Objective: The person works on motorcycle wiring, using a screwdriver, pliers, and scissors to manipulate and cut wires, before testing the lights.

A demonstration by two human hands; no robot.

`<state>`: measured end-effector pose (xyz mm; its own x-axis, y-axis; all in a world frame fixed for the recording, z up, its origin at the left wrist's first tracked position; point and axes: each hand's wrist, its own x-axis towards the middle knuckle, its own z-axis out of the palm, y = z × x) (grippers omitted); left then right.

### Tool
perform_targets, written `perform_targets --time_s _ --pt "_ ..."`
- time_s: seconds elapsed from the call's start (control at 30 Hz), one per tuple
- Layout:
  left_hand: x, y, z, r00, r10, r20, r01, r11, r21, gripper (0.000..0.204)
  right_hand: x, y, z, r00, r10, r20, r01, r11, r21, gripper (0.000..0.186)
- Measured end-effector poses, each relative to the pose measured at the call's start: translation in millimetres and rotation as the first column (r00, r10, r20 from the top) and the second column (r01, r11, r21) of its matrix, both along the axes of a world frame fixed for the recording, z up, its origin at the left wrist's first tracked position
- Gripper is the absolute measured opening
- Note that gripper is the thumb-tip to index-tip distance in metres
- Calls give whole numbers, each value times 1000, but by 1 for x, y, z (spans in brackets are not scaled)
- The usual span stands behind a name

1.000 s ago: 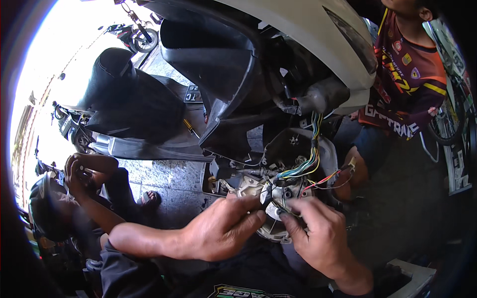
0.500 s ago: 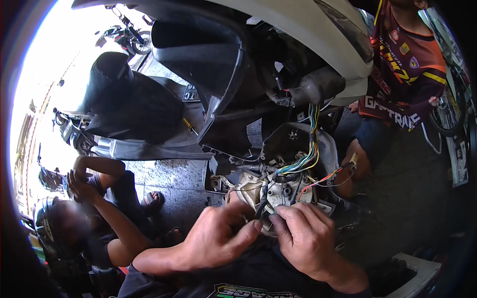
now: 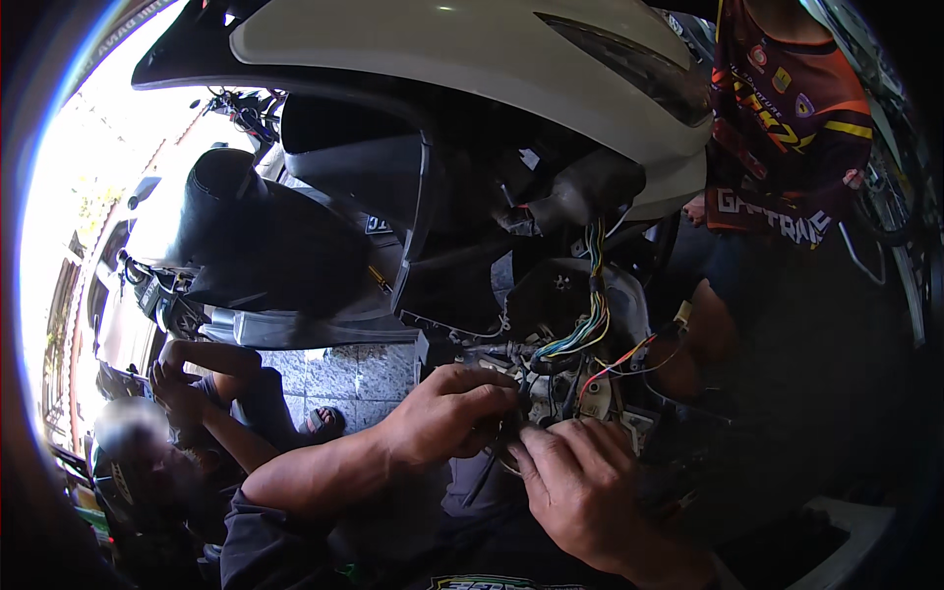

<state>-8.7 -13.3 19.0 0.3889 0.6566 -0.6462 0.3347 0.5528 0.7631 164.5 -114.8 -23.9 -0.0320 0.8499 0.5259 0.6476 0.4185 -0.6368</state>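
My left hand (image 3: 444,417) is closed, its fingertips pinching a thin dark wire (image 3: 523,395) over the opened front of a scooter. Close beside it, my right hand (image 3: 580,480) is also closed, thumb and forefinger on the lower part of the same wire. A dark strip or wire end (image 3: 479,480) hangs below my left hand; where it joins is hidden by the fingers. Just beyond the hands lies a bundle of coloured wires (image 3: 596,285), which runs down into the pale metal parts (image 3: 598,398). A red and yellow wire pair (image 3: 629,354) with a pale connector (image 3: 682,315) sticks out to the right.
The white body panel (image 3: 472,44) and black plastic trim of the scooter (image 3: 364,162) arch over the far side. A yellow-handled tool (image 3: 379,278) lies by a black seat (image 3: 261,231). One person (image 3: 182,442) sits at left; another (image 3: 787,128) is at right.
The whole view has shifted. My left hand has turned over and risen, its thumb now tucked out of sight, and a dark strip shows hanging beneath it. My right hand keeps its pinch.
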Motion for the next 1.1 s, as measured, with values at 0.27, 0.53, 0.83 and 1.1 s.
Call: perform_targets --time_s 0.27,0.53,0.83,1.1 --pt "-11 2 -9 995 33 92 -26 997 -71 26 -5 2 8 999 18 51 -14 998 -68 24" --pt "-20 -5 -14 987 62 151 -82 988 134 18 49 -20 13 964 62 -257 -54 998 38 44" --pt "-12 -3 -46 963 133 233 -193 948 253 32 180 -201 -221 -127 -966 -227 544 123 -830 13" --pt "-12 -9 -40 985 129 112 -160 927 339 37 81 -192 -378 261 -932 251 674 -10 -739 28"
